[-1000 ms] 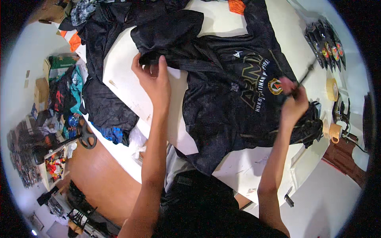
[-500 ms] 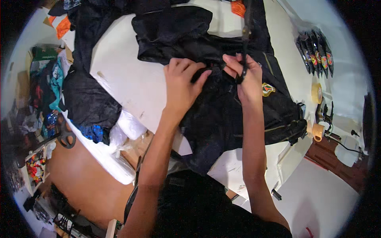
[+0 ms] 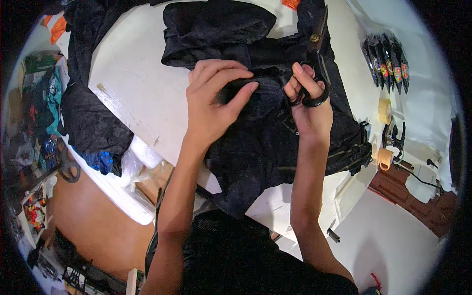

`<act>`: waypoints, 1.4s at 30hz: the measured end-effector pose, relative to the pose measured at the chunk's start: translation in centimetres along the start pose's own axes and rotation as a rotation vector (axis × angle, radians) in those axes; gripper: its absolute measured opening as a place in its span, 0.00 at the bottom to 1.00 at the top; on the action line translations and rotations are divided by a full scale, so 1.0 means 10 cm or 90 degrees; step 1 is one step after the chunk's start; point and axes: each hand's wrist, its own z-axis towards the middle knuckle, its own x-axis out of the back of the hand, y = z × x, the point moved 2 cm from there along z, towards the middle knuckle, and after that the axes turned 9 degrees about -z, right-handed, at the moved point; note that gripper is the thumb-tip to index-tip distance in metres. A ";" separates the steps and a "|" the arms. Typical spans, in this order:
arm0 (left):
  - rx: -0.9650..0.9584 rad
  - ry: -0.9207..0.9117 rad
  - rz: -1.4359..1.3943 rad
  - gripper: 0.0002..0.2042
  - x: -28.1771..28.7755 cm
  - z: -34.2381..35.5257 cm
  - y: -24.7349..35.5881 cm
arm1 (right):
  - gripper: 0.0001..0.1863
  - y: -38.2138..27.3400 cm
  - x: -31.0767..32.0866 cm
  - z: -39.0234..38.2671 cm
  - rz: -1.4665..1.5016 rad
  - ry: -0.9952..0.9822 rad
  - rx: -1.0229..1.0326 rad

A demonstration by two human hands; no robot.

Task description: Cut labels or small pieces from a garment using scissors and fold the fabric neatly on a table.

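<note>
Both hands now meet over the black garment (image 3: 265, 147), which lies spread across the middle of the white worktop (image 3: 132, 93) and reaches toward its near edge. The left hand (image 3: 214, 105) presses down on a bunched fold of the dark cloth, its fingers (image 3: 248, 88) curled and pinching the fabric. The right hand (image 3: 307, 105) is closed around the loops of a pair of black scissors (image 3: 314, 59), whose blades point away from the person toward the far edge of the worktop and lie on the garment.

Half a second ago the two hands were already together on the garment in much the same grip. A second ago they were well apart: the left hand held the cloth near the far-left part of the garment, and the right hand was out by the right edge of the worktop with the scissors. The printed front of the garment, plain to see then, is now folded under or hidden.

Near the right edge of the worktop lie a row of dark packets (image 3: 386, 61) and a roll of pale tape (image 3: 385, 110). More dark cloth (image 3: 91, 118) hangs over the left edge.
</note>
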 end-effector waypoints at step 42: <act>0.155 0.108 -0.081 0.07 -0.53 -0.31 -0.02 | 0.17 0.29 1.29 -1.72 -0.300 -0.113 -0.090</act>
